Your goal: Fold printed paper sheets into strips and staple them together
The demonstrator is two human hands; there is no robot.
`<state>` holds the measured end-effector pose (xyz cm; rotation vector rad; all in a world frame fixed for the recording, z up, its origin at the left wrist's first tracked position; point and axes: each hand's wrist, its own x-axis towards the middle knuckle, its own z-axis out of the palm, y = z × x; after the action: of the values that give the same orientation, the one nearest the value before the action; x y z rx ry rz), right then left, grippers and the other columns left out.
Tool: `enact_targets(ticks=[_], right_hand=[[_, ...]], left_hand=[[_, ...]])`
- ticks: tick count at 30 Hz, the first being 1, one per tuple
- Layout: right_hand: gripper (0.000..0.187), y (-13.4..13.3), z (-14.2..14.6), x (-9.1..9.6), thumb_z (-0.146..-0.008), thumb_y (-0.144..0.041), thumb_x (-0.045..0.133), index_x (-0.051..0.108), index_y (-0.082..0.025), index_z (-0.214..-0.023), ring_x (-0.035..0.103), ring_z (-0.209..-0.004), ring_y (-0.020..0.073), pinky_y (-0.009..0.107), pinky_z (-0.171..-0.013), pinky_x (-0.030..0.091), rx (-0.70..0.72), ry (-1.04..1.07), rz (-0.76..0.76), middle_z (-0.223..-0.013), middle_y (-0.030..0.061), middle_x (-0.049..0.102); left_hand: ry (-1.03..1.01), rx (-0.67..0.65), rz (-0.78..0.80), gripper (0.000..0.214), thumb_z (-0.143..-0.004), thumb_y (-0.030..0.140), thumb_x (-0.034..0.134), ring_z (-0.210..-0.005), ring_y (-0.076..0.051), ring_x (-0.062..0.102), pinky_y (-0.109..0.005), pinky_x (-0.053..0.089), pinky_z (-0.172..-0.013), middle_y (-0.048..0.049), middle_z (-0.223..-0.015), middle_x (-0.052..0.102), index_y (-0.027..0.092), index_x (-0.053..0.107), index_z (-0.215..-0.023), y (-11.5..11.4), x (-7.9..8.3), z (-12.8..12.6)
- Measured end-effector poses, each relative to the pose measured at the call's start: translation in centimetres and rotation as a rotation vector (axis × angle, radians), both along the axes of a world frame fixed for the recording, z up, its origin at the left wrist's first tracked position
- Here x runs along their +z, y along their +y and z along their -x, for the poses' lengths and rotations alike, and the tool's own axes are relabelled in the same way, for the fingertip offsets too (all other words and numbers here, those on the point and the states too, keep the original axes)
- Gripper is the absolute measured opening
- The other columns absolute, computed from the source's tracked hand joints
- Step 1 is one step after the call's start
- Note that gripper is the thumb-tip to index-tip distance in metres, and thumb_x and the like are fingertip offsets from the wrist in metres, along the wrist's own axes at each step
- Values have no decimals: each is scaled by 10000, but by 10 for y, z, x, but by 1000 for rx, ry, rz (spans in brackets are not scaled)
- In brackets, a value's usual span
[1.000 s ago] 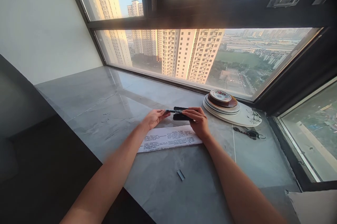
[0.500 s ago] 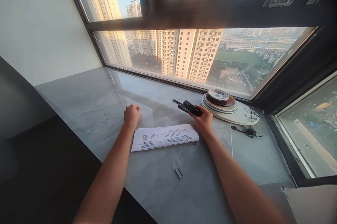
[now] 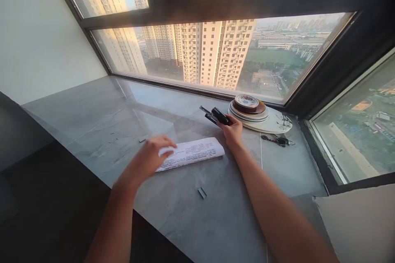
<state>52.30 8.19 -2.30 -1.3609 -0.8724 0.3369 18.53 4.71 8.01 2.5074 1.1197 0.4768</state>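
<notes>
- While gripping opened black stapler [image 3: 219, 116] in right hand [image 3: 233, 130], has left hand [image 3: 153, 158] blurred over left end of folded printed paper [image 3: 200, 151], fingers loosely bent and apart, nothing visible in them.
- Cannot tell contact with paper from this angle.
- Holds black stapler above and beyond right half of printed paper, parts spread apart, long axis slanting leftward and away from right palm.
- Key relation, as judged: left hand nearer, right over its end of printed paper; right hand just past opposite end. Long axis of paper left to right, right end slightly farther off.
- Shows grey staple strip [image 3: 202, 193] on marbled grey countertop [image 3: 228, 213], on body side of paper, well apart from both hands, long axis from far-left to near-right. Nearer hand for this one: too close to call.
- Also shows small grey piece [image 3: 142, 140] just past left hand, maybe staples; too small to tell.
- Off to right: stacked plates [image 3: 249, 110] just beside right hand, dark key-ring bundle [image 3: 280, 141] near plates.
</notes>
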Motion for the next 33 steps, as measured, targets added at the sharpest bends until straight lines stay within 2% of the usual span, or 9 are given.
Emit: enact_targets(ticks=[2,4,9,14,17,20,25,29,33], right_hand=[[485,1,-1,-2,-631,-382,827,797,-141,-1051,619,-754,199,295,-693,467,16,5,-11,-846,36,728],[484,2,-1,-3,-630,-363,829,797,-145,-1061,618,-756,195,292,-692,464,28,8,-14,-846,36,726],[475,3,-2,-3,-621,-335,831,798,-151,-1058,633,-777,205,303,-722,477,27,10,-16,-860,37,735],[462,1,0,0,-611,-319,841,801,-148,-1038,637,-778,208,300,-709,473,52,8,-4,-847,33,738],[473,0,2,3,-610,-318,854,794,-151,-1049,644,-788,207,299,-719,480,133,12,-7,-864,32,744],[485,-2,5,4,-616,-320,862,787,-153,-1065,661,-806,213,306,-743,494,236,-12,-12,-894,37,756],[461,-5,6,7,-630,-297,848,796,-153,-1065,682,-806,241,335,-759,511,348,-147,73,-879,44,767],[435,-8,7,10,-659,-295,831,799,-165,-1072,684,-819,245,337,-768,510,383,-188,97,-882,36,767],[425,-9,8,13,-662,-280,828,801,-165,-1070,686,-830,247,340,-785,511,382,-216,125,-889,37,771]], left_hand=[[51,-356,46,318,-930,159,667,-1132,-217,662,-330,527,-964,7,-1290,694,339,747,-1180,-39,-12,-11],[77,-507,4,409,-898,103,698,-1104,-222,658,-346,534,-936,-11,-1290,690,328,721,-1239,-63,-32,-23],[34,-451,27,173,-863,132,762,-964,-213,669,-344,527,-849,-29,-1163,720,234,766,-1002,-71,-66,-40],[-93,-376,217,118,-937,127,655,-912,-182,684,-292,518,-797,-15,-1017,741,220,712,-981,-66,-42,-39],[-317,-219,330,91,-967,255,636,-843,-164,689,-262,516,-719,-19,-974,749,224,671,-1044,-31,-14,-44],[-640,-150,408,218,-858,321,767,-780,-164,684,-257,516,-687,-43,-860,737,177,617,-925,34,3,-58],[-1073,-71,747,294,-747,292,824,-653,-92,604,-197,439,-556,-38,-880,726,181,612,-918,126,-15,-73],[-1076,32,797,295,-723,260,831,-689,-96,615,-196,470,-573,-61,-885,734,155,729,-980,140,-41,-72],[-1021,189,885,274,-710,217,852,-743,-107,649,-225,555,-696,-108,-940,764,118,801,-960,135,-47,-65]])
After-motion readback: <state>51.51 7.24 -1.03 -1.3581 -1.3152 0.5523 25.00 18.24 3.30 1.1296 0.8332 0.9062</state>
